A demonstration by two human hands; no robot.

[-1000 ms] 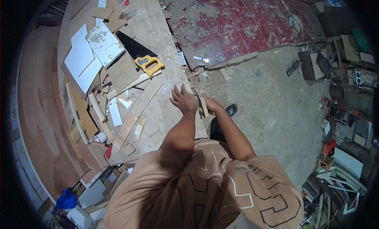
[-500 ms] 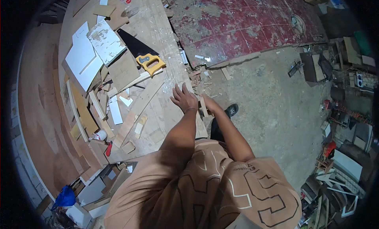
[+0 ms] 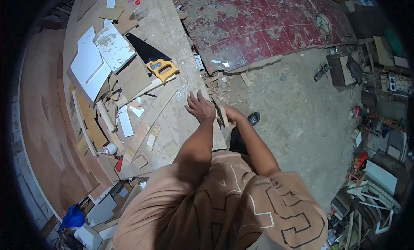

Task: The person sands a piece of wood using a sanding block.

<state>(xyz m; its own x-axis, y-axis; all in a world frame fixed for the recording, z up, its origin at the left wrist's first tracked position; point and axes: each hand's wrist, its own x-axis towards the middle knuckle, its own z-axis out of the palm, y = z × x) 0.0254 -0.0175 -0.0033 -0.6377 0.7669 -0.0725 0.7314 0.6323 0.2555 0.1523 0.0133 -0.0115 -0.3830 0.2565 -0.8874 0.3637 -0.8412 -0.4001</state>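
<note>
I see left hand spread flat on bench. Right hand clasps wood just beside bench edge. Work looks started, not done; I can't tell how much is left.

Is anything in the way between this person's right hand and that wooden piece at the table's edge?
Nothing visible is. The right hand appears to be gripping the wooden piece beside the edge of the table. The left hand rests on the tabletop, across the piece from it.
</note>
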